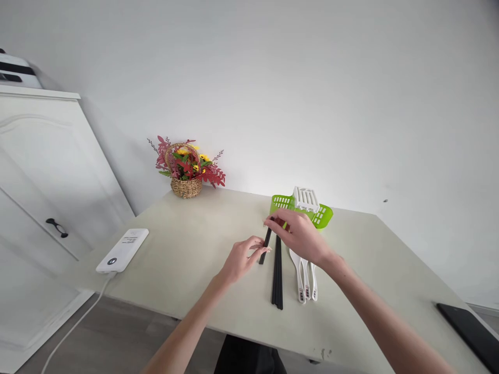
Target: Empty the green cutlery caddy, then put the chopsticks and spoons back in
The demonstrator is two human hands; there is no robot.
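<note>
Fingers of the right hand (300, 235) and left hand (242, 257) pinch one black chopstick (266, 245) together at mid-worktop (187, 259); other chopsticks (277, 275) lie at 5 o'clock of it.

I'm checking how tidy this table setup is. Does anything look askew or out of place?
One black chopstick lies at a slant, held between the right hand and left hand, while the other chopsticks lie straight together beside the white spoons. Nothing looks spilled or damaged.

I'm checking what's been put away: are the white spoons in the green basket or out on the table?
Out. The white spoons lie flat on the table, beside the black chopsticks, nearer than the green basket.
</note>
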